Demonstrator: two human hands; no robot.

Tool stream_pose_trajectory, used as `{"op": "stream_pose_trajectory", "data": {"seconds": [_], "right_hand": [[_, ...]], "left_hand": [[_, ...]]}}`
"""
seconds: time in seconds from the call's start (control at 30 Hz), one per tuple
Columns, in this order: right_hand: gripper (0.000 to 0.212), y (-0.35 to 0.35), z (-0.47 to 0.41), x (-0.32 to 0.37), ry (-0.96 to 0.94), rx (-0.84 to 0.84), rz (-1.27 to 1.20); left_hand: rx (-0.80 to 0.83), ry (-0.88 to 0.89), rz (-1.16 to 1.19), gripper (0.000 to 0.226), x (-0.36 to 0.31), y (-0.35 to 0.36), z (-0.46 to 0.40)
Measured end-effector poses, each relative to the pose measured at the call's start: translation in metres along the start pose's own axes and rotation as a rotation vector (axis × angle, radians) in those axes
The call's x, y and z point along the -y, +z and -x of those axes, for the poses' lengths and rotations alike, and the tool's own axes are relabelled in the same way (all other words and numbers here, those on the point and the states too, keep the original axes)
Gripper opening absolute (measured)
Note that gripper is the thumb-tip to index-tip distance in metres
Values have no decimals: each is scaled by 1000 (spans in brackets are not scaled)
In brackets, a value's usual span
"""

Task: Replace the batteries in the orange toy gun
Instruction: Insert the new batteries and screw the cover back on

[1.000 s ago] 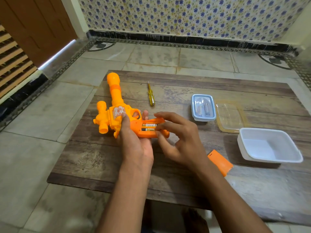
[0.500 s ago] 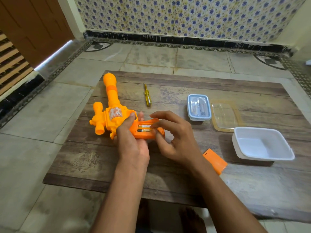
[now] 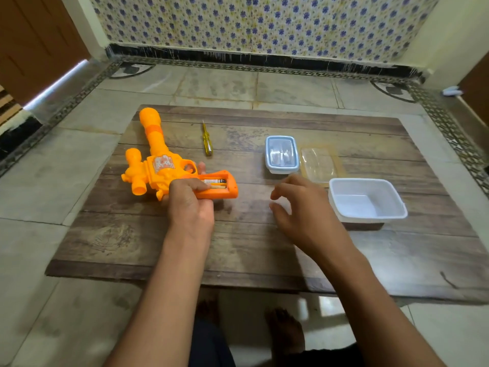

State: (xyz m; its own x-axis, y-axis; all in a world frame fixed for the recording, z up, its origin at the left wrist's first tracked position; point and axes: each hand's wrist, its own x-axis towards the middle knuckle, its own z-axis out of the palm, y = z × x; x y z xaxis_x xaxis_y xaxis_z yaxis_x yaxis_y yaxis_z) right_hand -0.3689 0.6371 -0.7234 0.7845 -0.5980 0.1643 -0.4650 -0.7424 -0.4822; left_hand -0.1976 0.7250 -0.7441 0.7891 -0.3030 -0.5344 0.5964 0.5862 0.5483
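orange toy gun (image 3: 164,168) pinned by left hand (image 3: 189,201), grip clenched on it — right hand (image 3: 304,210) released at 3 o'clock; steady it, batteries (image 3: 215,182) seated flat.

The left hand (image 3: 189,205) covers the middle of the orange toy gun (image 3: 161,170), so the join of body and grip is out of sight, and only a fingertip shows past the trigger guard. In the open grip, the batteries (image 3: 215,182) are partly under the thumb; their labels are too small to read. The small lidded box (image 3: 281,154) holds something pale, perhaps more cells, but its lid blurs it. The right hand (image 3: 304,215) is smeared and its palm is turned away. The sticker on the gun's side is unreadable. Both forearms run off the bottom edge, and the table (image 3: 264,247) hides most of the feet below.
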Motion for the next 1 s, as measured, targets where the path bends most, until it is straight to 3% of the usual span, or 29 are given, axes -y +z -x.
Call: {"op": "stream_pose_trajectory", "data": {"seconds": [0.3, 0.43, 0.57, 0.67, 0.8, 0.9, 1.0], "right_hand": [[15, -19, 20, -10, 230, 206, 242], [15, -17, 18, -10, 272, 236, 255], [36, -19, 17, -6, 346, 232, 231], [47, -20, 17, -1, 371, 215, 215], [33, -18, 16, 1, 365, 203, 152], [12, -14, 14, 0, 292, 99, 101], [20, -9, 7, -1, 226, -54, 69]], "left_hand": [[-15, 0, -47, 51, 8, 3, 14], [-18, -3, -47, 51, 8, 6, 19], [-13, -5, -79, 51, 7, 7, 25], [13, 6, -105, 50, 6, 6, 24], [15, 4, -125, 48, 7, 6, 24], [20, -2, -167, 43, 7, 7, 26], [23, -6, -163, 39, 7, 6, 24]]}}
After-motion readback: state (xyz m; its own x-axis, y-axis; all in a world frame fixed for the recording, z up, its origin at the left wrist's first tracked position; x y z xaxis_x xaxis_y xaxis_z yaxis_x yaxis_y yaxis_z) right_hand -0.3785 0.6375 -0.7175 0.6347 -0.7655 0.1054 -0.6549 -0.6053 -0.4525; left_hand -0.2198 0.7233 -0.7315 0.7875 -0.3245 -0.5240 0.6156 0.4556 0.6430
